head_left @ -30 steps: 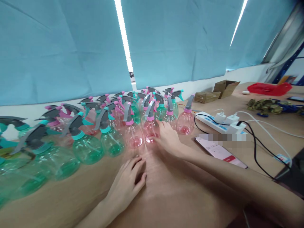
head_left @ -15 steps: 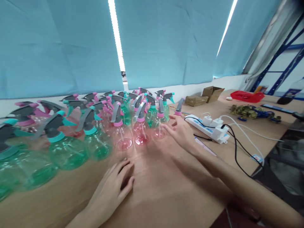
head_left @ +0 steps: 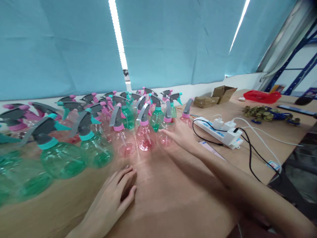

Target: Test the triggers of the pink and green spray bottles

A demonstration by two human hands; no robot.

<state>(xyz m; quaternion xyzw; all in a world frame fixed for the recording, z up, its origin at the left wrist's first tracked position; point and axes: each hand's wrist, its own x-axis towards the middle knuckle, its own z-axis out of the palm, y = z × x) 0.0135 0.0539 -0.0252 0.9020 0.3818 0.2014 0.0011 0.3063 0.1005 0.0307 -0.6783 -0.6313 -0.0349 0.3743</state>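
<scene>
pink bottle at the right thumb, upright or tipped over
Upright: the pink bottle has its base down and its grey spray head on top, beside the right hand.

Exposure fairly bright o/all. Far gap betw. blue curtains (head_left: 160, 39), L of ctr, blown out to white; thinner slit far R also overexp. Glare on table (head_left: 158, 185) nr pink bottles (head_left: 145, 141), w/ pinkish tint there; bright highlights on grey levers (head_left: 143, 113). Soft, dark shadow alongside R forearm (head_left: 221, 172). Wide-angle distort.: green bottles (head_left: 63, 162) at L stretched + soft. Fine detail smeary, phone (head_left: 211, 148) text mostly illegible. Far R corner v. dark.
</scene>
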